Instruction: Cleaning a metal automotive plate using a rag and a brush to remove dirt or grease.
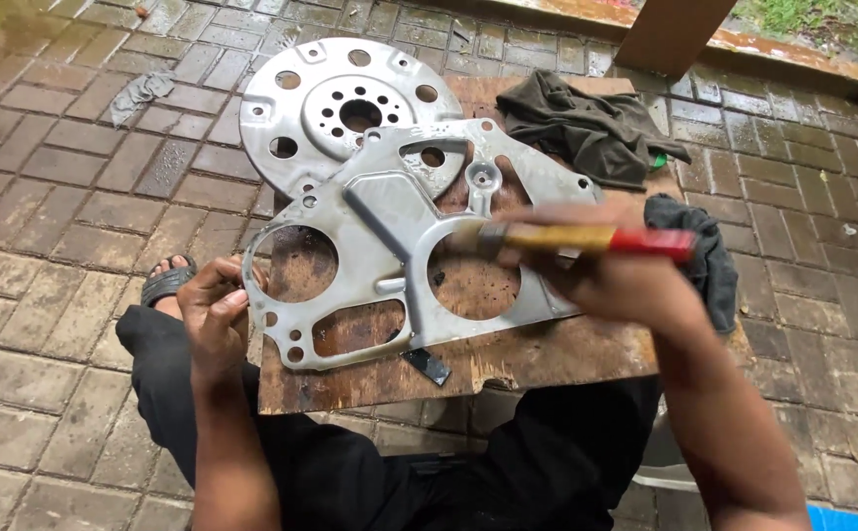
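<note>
- While the flat silver metal plate (390, 246) with two large round openings lies on a stained wooden board (547, 359), both hands work at it.
- The board serves as the worktop and rests across the person's lap, above dark trousers (350, 472).
- The left hand (215, 305) sits at the plate's left edge, its grip closed on the rim beside the left round opening.
- The right hand (606, 280) has its grip closed around a paintbrush (586, 239) with a yellow shaft and a red end.
- The brush lies roughly level over the plate's right side, bristle end pointing left; it is blurred, so I cannot tell whether the bristles touch the metal.
- A round silver disc (345, 108) with a ring of holes lies on the brick paving (75, 197) behind the plate, and the plate's upper edge overlaps it.
- A dark olive cloth (586, 128) is bunched on the far right corner of the board.
- A second, darker cloth (709, 256) lies at the board's right edge, just beyond the right hand.
- A sandalled foot (166, 280) shows on the paving, near the left hand.
- A small grey rag (139, 93) lies on the paving, well apart at the upper left.
</note>
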